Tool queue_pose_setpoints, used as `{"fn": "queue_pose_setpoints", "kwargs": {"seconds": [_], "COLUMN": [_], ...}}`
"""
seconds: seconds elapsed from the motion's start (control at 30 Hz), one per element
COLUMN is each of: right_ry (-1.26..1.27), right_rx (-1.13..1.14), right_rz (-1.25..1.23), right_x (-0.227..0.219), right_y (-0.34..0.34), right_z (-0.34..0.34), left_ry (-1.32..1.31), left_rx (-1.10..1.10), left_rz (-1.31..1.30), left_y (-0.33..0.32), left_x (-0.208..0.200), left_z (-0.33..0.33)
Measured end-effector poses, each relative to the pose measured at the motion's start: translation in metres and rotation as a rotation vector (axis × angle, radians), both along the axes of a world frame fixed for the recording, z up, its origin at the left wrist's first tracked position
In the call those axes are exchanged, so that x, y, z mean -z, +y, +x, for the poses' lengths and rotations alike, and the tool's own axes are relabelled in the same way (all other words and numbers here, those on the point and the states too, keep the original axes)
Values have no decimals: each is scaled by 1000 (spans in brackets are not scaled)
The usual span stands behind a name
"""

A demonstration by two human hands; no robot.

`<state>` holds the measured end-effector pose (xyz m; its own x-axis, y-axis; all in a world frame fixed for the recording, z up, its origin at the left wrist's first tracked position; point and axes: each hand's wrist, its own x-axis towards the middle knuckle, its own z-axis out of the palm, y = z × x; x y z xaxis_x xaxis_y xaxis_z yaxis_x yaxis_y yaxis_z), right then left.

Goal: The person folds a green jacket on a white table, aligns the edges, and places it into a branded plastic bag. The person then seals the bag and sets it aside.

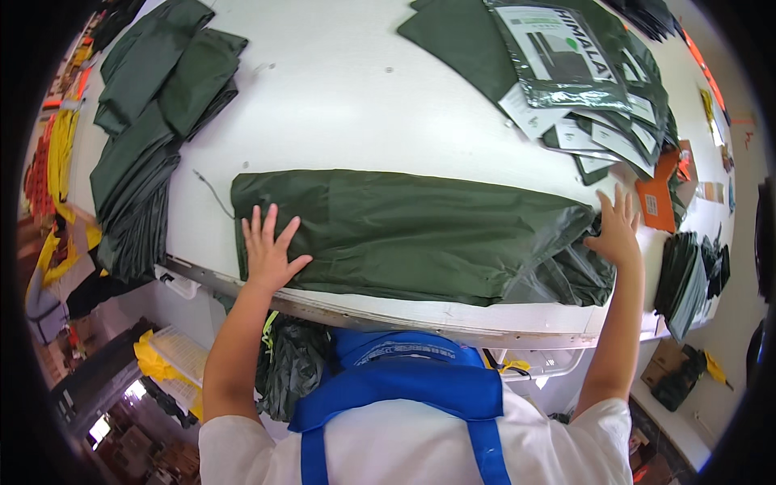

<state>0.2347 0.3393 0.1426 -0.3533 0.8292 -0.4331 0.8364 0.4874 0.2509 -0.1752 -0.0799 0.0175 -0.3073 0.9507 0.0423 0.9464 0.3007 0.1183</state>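
Note:
A long folded piece of dark green, slightly shiny fabric (404, 234) lies crosswise on the white table in front of me. My left hand (271, 246) rests flat on its left end with the fingers spread. At the right end, my right hand (616, 230) has its fingers apart, the thumb by the crumpled, darker edge of the fabric. Neither hand grips anything. The fabric's underside is hidden, and I cannot tell whether it is a garment. A thin cord (212, 192) lies beside its left end.
Stacks of folded green fabric (133, 194) stand on the left of the white table (323, 105). At the far right are a clear-packed item (558, 56) and several white cards (618, 137) on more green fabric. An orange packet (659, 194) and another green stack (679, 279) lie right.

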Motion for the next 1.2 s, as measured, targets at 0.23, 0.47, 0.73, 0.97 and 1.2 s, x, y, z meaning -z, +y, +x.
{"fn": "queue_pose_setpoints", "kwargs": {"seconds": [0.23, 0.47, 0.73, 0.97, 1.2], "right_ry": [520, 866, 1502, 1678, 1464], "right_rx": [-223, -44, 303, 1014, 942], "right_rz": [-32, -48, -745, -1078, -673], "right_x": [110, 97, 126, 95, 85], "right_y": [-199, -214, -301, -274, -195], "right_z": [-101, -130, -285, -271, -131], "left_ry": [-86, -272, -1510, -1089, -829], "left_rx": [99, -616, -803, -111, -53], "left_rz": [48, 215, 135, -57, -414], "left_y": [-9, -41, -47, 83, 143], "left_x": [2, 0, -31, -160, -48], "left_z": [-13, -21, -72, 48, 160]}}
